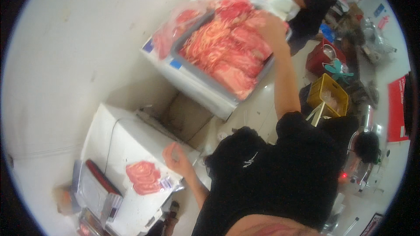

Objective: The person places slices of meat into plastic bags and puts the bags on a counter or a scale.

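Observation:
My right hand (pixel 270 26) reaches far out over a grey tray (pixel 183 43) heaped with red, marbled raw meat slices (pixel 227 50); its fingers rest on the meat at the tray's far right, and whether they grip a slice I cannot tell. My left hand (pixel 175 156) hovers loosely curled and empty at the edge of a white box (pixel 118 142). A flat clear bag holding sliced meat (pixel 144 177) lies on that box, just left of this hand.
A digital scale (pixel 94 188) sits at the box's left end. A clear bag of meat (pixel 175 26) lies beside the tray. Another person (pixel 313 6) works at the far table. A yellow crate (pixel 328 94) and a red crate (pixel 321 57) stand on the floor at right.

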Tool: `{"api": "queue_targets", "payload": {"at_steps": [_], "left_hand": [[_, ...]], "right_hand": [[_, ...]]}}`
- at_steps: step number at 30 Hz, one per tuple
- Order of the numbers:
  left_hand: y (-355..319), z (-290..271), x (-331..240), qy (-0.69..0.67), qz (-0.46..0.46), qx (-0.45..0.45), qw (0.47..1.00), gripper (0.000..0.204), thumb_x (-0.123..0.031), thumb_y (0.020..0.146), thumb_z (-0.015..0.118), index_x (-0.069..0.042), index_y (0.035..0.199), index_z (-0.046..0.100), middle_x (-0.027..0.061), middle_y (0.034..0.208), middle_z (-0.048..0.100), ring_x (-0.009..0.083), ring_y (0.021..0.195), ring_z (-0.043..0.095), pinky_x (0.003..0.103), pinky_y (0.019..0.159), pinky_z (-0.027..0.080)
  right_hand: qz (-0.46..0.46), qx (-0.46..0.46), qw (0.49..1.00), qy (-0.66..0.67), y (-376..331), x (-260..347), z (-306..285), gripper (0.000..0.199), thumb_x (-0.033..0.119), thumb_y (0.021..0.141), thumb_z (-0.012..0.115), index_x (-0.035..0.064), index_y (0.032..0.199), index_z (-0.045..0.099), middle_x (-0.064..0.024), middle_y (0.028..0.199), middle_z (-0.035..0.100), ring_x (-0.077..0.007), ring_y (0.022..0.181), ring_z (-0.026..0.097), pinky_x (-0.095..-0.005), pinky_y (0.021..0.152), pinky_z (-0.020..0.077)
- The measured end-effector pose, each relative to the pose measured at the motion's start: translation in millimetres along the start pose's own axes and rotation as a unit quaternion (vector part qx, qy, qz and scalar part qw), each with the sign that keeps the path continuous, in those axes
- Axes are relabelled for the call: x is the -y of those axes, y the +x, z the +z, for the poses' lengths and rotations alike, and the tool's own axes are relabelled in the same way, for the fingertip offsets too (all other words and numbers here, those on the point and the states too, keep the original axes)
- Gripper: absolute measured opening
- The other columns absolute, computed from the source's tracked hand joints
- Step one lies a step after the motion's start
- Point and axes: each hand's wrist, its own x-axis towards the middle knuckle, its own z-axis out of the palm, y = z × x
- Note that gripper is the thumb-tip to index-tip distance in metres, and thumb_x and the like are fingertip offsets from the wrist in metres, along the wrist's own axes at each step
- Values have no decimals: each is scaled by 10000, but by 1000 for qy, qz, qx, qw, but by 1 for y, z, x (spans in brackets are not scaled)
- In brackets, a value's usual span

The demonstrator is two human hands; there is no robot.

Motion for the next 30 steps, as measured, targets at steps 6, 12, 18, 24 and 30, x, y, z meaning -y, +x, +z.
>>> {"api": "queue_targets", "payload": {"at_steps": [6, 12, 18, 24, 30], "left_hand": [[5, 26, -15, -7, -3, 29, 1000, 92, -9, 917, 730, -1, 1008, 735, 127, 1022, 721, 280, 977, 652, 403, 927, 506], [20, 41, -24, -21, 31, 53, 998, 106, 14, 907, 725, -5, 1011, 738, 125, 1011, 712, 263, 951, 654, 374, 878, 521], [16, 49, -33, -20, 18, 71, 997, 118, 14, 897, 735, -3, 1013, 749, 116, 999, 705, 233, 909, 643, 354, 846, 521], [2, 52, -34, -49, -25, 103, 993, 109, 7, 895, 741, -8, 1001, 756, 114, 991, 717, 221, 894, 654, 347, 837, 520], [-12, 46, -18, -41, -12, 71, 997, 105, 10, 901, 733, -7, 1003, 753, 115, 987, 719, 231, 908, 666, 346, 850, 526]], "right_hand": [[-79, 96, 983, -136, 13, -20, 21, 520, 432, 827, 795, 78, 1203, 732, -227, 1305, 643, -387, 1188, 641, -494, 1017, 540], [-57, 174, 976, -116, 22, -2, 11, 452, 339, 791, 778, 91, 1166, 730, -187, 1233, 689, -361, 1196, 634, -505, 1053, 499], [-95, 150, 977, -119, 20, 4, 22, 344, 331, 776, 770, 80, 1011, 781, -142, 1140, 746, -323, 1165, 675, -488, 938, 548], [-186, 258, 931, -178, 49, 16, 14, 370, 304, 800, 743, 78, 1092, 770, -156, 1022, 784, -353, 964, 762, -466, 871, 603], [-191, 276, 936, -103, 61, -1, 11, 458, 295, 813, 681, 211, 1261, 729, -176, 1017, 763, -371, 967, 736, -505, 890, 569]]}}
